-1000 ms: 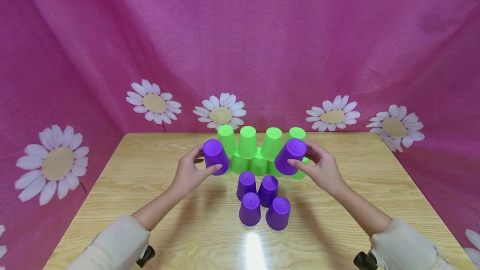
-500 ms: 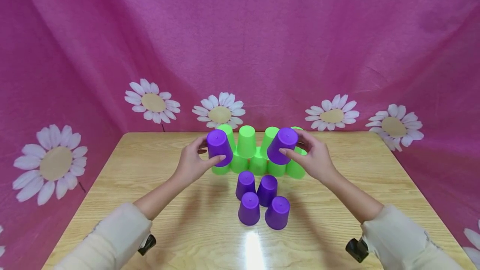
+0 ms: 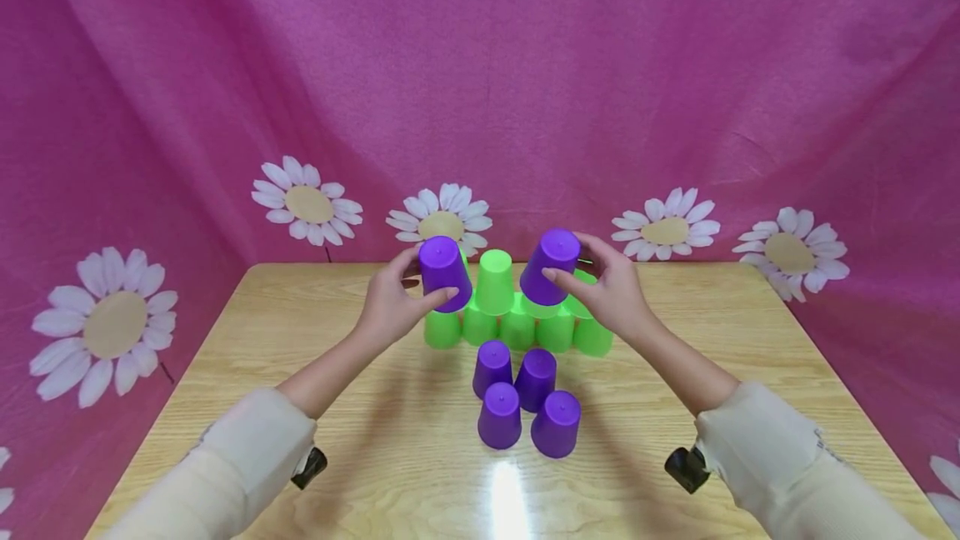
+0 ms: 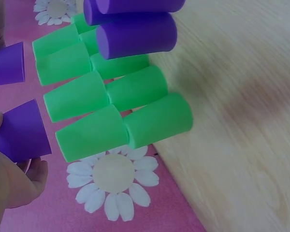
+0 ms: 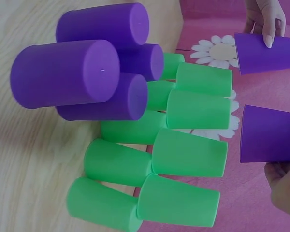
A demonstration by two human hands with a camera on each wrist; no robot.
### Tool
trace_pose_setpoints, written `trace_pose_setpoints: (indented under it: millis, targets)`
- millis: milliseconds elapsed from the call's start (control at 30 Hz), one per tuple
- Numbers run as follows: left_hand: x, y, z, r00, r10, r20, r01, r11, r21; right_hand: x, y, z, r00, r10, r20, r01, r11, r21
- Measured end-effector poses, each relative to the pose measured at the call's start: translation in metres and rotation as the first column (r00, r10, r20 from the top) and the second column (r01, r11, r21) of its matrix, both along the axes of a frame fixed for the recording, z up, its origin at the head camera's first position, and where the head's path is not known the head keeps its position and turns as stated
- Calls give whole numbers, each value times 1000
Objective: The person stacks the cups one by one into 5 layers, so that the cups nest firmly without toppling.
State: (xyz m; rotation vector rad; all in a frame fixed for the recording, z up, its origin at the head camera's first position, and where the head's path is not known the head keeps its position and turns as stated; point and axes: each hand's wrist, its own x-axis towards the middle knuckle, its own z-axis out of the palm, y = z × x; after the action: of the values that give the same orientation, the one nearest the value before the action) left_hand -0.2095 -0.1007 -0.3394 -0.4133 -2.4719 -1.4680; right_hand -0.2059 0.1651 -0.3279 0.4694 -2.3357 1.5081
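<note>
My left hand (image 3: 392, 297) grips an upside-down purple cup (image 3: 446, 273) between thumb and fingers, raised in front of the left end of a green stack. With my right hand (image 3: 611, 286) I hold a second purple cup (image 3: 551, 267), slightly tilted, before the stack's right part. Upside-down green cups (image 3: 495, 283) form two rows, the upper row resting on the lower green cups (image 3: 517, 328). In the right wrist view both held cups hang apart from the top of the green upper row (image 5: 191, 152). The held cups hide parts of that row in the head view.
Several upside-down purple cups (image 3: 499, 417) stand in a cluster on the wooden table (image 3: 360, 457), nearer to me than the green stack. A pink cloth (image 3: 555, 90) with white daisies hangs behind the table and along both sides.
Both hands have risen and moved inward with their purple cups, from low in front of the green stack to the height of its upper row. The cups on the table stay put.
</note>
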Motion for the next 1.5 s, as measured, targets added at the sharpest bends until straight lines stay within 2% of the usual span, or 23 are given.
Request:
trace_pose_setpoints:
  millis: [367, 533, 733, 833, 1133, 1500]
  targets:
    - [-13, 7, 11, 999, 4, 38, -4, 1000, 11, -12, -11, 6, 1000, -22, 15, 22, 1000, 19]
    - [-18, 12, 12, 1000, 14, 21, -14, 1000, -11, -17, -11, 7, 999, -38, 31, 37, 999, 27]
    - [-25, 17, 16, 1000, 14, 18, -14, 999, 36, -27, -13, 10, 996, -48, 69, 47, 999, 22]
    - [-29, 18, 17, 999, 15, 35, -17, 998, 58, -32, -16, 11, 996, -54, 76, 52, 998, 24]
    - [-39, 21, 19, 996, 53, 78, -56, 998, 28, -42, -22, 9, 993, -80, 92, 78, 997, 20]
    - [-51, 29, 16, 995, 42, 90, -46, 998, 41, -52, -29, 9, 984, -95, 148, 97, 995, -4]
